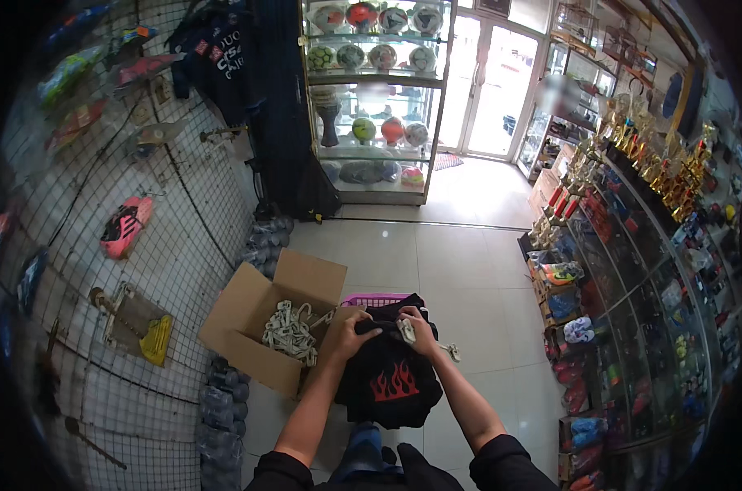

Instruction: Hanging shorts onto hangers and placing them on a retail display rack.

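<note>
A black garment with a red flame print (pixel 395 382) hangs in front of me, over a pink plastic basket (pixel 380 299). My left hand (pixel 350 334) pinches its upper edge between thumb and fingers. At the other side of that edge, my right hand (pixel 417 330) grips a cream-coloured hanger clip (pixel 406 331). Another cream clip (pixel 453 351) sticks out to the right, beyond my right wrist. Left of the garment stands an open cardboard box (pixel 248 313) holding a tangled heap of cream clip hangers (pixel 290 331). Cloth and fingers hide most of the hanger at the garment.
Wrapped dark goods (pixel 220 399) line the foot of a wire grid wall (pixel 180 202) on the left. A glass cabinet with balls (pixel 377 80) stands ahead, near glass doors (pixel 490 86). To the right, a glass display case (pixel 628 307) carries trophies (pixel 659 159).
</note>
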`<state>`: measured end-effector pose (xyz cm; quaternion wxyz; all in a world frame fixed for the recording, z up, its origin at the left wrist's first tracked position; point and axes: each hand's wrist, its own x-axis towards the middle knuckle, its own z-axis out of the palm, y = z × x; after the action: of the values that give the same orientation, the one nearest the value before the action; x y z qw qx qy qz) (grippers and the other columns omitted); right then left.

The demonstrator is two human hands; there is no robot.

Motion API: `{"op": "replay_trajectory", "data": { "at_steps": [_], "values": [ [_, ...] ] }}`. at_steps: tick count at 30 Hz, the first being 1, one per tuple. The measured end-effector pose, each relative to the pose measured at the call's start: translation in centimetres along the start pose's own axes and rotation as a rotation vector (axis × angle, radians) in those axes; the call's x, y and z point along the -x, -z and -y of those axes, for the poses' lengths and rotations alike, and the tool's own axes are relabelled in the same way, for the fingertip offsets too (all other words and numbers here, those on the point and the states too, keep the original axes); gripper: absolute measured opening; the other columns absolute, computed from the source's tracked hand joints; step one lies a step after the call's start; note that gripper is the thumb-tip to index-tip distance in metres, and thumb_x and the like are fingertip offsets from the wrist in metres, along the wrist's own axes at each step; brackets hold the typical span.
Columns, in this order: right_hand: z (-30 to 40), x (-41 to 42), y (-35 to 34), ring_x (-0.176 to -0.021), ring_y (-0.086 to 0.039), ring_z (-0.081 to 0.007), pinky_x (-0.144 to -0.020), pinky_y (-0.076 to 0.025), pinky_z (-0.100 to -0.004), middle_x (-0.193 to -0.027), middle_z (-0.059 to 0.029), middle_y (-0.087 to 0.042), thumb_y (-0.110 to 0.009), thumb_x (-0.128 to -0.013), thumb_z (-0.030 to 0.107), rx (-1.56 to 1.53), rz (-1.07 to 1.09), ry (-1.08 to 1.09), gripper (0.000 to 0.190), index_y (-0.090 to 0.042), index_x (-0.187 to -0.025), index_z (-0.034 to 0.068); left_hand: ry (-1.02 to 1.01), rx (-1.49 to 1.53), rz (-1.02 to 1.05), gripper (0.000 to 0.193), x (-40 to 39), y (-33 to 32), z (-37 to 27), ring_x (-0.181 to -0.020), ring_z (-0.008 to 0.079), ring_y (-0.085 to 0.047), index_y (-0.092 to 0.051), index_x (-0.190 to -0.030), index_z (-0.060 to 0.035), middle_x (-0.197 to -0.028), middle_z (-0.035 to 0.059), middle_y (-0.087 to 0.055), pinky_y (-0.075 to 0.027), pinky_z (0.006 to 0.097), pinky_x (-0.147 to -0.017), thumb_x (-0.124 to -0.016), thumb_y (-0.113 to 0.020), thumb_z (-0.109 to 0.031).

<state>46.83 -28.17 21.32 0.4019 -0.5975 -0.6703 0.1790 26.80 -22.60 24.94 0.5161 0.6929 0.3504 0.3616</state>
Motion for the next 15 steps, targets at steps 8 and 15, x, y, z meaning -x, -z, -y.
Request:
{"op": "replay_trajectory", "data": {
  "at_steps": [8,15],
  "values": [
    [10.2,2.1,3.6,-0.084,-0.059,-0.0315,-0.074,-0.046,-0.0379,-0.083,-0.0126,-0.062,-0.071,-0.069,0.038,0.019,0.295,-0.021,0.042,-0.061,-0.089,0.004,-0.164,0.236,-0.247,0.022,8.5,4.8,-3.4,-0.083,0.0065,-0.046,-0.045,-0.091,-0.0087,-0.084,-0.0022,-0.046,-0.039,0.0212,-0.077,-0.079,-0.064,-0.005],
    [19.5,1.0,2.4,-0.090,-0.057,-0.0333,-0.075,-0.044,-0.0409,-0.088,-0.0141,-0.061,-0.070,-0.067,0.047,0.311,0.445,0.090,0.049,-0.061,-0.089,0.004,-0.071,0.175,-0.241,0.026,17.1,12.5,-8.5,-0.095,0.0093,-0.042,-0.044,-0.094,-0.0089,-0.092,0.0001,-0.042,-0.034,0.0224,-0.085,-0.079,-0.064,-0.008]
  ]
}}
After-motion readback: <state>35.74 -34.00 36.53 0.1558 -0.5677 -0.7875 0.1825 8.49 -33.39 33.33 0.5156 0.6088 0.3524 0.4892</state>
